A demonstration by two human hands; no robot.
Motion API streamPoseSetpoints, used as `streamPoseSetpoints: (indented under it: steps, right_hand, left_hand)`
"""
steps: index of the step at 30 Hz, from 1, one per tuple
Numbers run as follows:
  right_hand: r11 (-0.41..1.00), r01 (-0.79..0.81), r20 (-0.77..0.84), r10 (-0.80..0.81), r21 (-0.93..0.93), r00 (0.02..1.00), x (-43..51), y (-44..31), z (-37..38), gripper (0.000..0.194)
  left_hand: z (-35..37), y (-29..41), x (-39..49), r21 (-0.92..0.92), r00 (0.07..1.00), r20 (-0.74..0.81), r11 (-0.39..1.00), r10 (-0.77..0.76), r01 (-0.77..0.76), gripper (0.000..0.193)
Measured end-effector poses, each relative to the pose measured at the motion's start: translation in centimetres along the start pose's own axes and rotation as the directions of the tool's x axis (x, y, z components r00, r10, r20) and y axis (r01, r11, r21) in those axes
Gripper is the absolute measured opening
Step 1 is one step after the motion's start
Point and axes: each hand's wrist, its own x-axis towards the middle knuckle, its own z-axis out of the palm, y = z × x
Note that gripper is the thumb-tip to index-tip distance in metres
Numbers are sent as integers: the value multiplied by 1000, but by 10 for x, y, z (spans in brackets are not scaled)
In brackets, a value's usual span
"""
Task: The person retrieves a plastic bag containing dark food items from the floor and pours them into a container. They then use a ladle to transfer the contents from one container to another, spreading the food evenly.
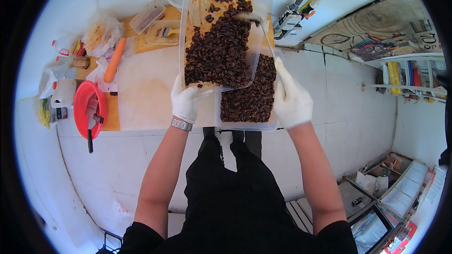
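In a white glove, my left hand (pixel 185 101) grips the near left corner of a translucent plastic tub (pixel 182 42). Dark, glossy pieces that look like dried fruit (pixel 222 49) cover most of the tub's floor; brown smears show on its bare part. The tub is held above a second plastic tub (pixel 219 113), which holds a layer of similar dark pieces (pixel 247 107). My gloved right hand (pixel 291 95) is closed on the thin handle of a metal spoon or similar utensil (pixel 267 38). Its head is blurred over the right side of the upper tub.
A wooden table (pixel 113 113) carries a pale board (pixel 148 88). To the left are a red plastic basin (pixel 76 113) with knives, an orange cylindrical object (pixel 115 60), plastic bags (pixel 102 35) and bottles. A brush (pixel 169 31) lies in a small container behind. Pipes (pixel 300 3) run along the wall.
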Motion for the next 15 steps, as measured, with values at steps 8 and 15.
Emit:
streamPoseSetpoints:
  steps: [8,15]
  right_hand:
    - [983,-124,185,148,-134,972,29,0,29,60]
    - [938,-339,314,303,67,900,-33,-15,27,55]
  left_hand:
    - [-1,1,-9,-26,1000,0,1000,12,-12,73]
    - [-2,-4,-8,-15,1000,-16,1000,15,-16,73]
